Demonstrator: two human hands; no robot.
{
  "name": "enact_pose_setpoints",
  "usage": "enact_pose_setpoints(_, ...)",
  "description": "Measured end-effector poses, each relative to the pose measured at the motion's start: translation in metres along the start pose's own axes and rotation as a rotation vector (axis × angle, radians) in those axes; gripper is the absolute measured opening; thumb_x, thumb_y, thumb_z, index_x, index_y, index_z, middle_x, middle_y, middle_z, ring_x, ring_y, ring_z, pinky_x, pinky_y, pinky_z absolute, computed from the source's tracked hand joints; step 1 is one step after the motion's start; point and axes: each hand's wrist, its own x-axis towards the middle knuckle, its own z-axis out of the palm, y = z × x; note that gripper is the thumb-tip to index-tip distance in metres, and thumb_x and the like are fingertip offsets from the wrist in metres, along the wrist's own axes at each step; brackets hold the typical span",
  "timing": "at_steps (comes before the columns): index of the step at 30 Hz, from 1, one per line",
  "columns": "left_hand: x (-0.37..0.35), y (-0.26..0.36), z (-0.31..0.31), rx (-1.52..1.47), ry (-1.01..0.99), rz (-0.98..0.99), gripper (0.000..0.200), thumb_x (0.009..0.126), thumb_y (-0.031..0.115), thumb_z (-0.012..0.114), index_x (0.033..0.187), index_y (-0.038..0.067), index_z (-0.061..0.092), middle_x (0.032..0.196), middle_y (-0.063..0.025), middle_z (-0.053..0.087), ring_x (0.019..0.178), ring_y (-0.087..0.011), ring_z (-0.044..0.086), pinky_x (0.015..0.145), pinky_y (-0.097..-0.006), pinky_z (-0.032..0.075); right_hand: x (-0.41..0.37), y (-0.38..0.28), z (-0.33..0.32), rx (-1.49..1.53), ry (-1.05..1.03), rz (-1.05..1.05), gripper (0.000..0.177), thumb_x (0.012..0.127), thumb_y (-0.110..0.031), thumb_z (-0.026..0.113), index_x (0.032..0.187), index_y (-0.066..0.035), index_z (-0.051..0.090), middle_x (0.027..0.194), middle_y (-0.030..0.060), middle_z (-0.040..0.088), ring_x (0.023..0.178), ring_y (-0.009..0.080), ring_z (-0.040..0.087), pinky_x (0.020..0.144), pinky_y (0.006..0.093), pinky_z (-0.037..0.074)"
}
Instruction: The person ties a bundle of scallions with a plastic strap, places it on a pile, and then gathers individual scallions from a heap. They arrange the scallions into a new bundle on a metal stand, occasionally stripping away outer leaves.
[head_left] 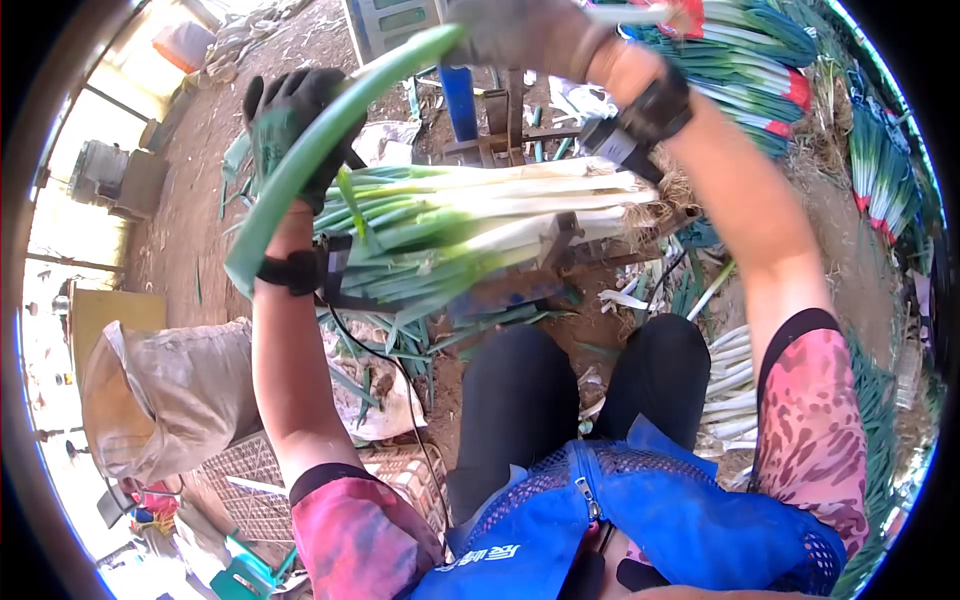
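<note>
A large green onion (345, 140) crosses the upper view, its white end (635, 13) emerging right of my right hand (525, 38). That hand, gloved and motion-blurred, is closed around the stalk. My left hand (295, 125), in a dark glove with green on it, is behind the leaf with its fingers apart; whether it touches the leaf is unclear. Below both hands, a pile of green onions (480, 205) lies sideways on a low stand (575, 250), leaves to the left and roots to the right.
Tied onion bundles (740, 90) lie at the upper right, more (885, 170) beyond them. Loose white stalks (730, 390) are beside my right knee. A blue upright post (459, 103) stands behind the pile. At left are a cloth-covered container (175, 395) and a woven crate (240, 490).
</note>
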Motion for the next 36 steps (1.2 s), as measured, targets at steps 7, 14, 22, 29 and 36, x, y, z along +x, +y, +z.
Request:
enact_pose_setpoints(7, -0.021, 0.017, -0.064, -0.025, 0.045, 0.026, 0.024, 0.078, 0.015, 0.069, 0.102, 0.012, 0.069, 0.096, -0.0106, 0.069, 0.095, -0.0326, 0.063, 0.096, -0.0464, 0.044, -0.024, -0.038, -0.157, -0.041, 0.263, 0.238, 0.027, 0.094, -0.032, 0.061, 0.102, -0.007, 0.071, 0.099, 0.0157, 0.071, 0.091, 0.0286, 0.067, 0.081, 0.0371, 0.053)
enact_pose_setpoints(14, -0.096, -0.073, -0.137, 0.428, 0.02, -0.312, 0.026, 0.076, 0.01, 0.063, 0.1, 0.02, 0.068, 0.101, -0.0066, 0.068, 0.104, -0.0301, 0.061, 0.093, -0.0429, 0.044, -0.215, 0.077, -0.287, -0.293, 0.339, 0.976, 0.043, 0.097, -0.033, 0.049, 0.133, -0.012, 0.056, 0.136, 0.016, 0.053, 0.124, 0.0313, 0.052, 0.102, 0.038, 0.043)
enact_pose_setpoints(22, -0.067, -0.196, -0.334, 0.578, -0.015, -0.685, 0.041, 0.089, 0.031, 0.049, 0.124, 0.014, 0.061, 0.111, -0.0148, 0.069, 0.105, -0.034, 0.066, 0.09, -0.0442, 0.05, -0.556, 0.011, -0.245, -0.477, -0.527, 1.333, 0.049, 0.091, -0.04, 0.053, 0.126, -0.006, 0.061, 0.131, 0.0205, 0.057, 0.122, 0.0369, 0.055, 0.102, 0.0414, 0.045)
enact_pose_setpoints(29, -0.114, -0.15, -0.296, -0.403, 0.155, -0.354, 0.031, 0.097, 0.034, 0.058, 0.107, 0.005, 0.062, 0.091, -0.0071, 0.064, 0.072, -0.0176, 0.06, 0.067, -0.0293, 0.049, -0.593, -0.086, -0.144, -0.038, -0.583, 1.171, 0.041, 0.089, -0.037, 0.058, 0.109, -0.001, 0.066, 0.114, 0.0263, 0.064, 0.109, 0.0428, 0.059, 0.089, 0.0443, 0.048)
enact_pose_setpoints(36, -0.092, 0.084, -0.191, -1.467, 0.255, -0.927, 0.04, 0.091, 0.044, 0.068, 0.096, 0.006, 0.057, 0.074, -0.0029, 0.056, 0.063, -0.0135, 0.055, 0.056, -0.0289, 0.049, -0.259, -0.249, -0.12, 0.458, -0.021, 0.3, 0.059, 0.093, -0.043, 0.064, 0.136, -0.004, 0.053, 0.138, 0.0203, 0.055, 0.127, 0.0279, 0.054, 0.107, 0.0383, 0.042)
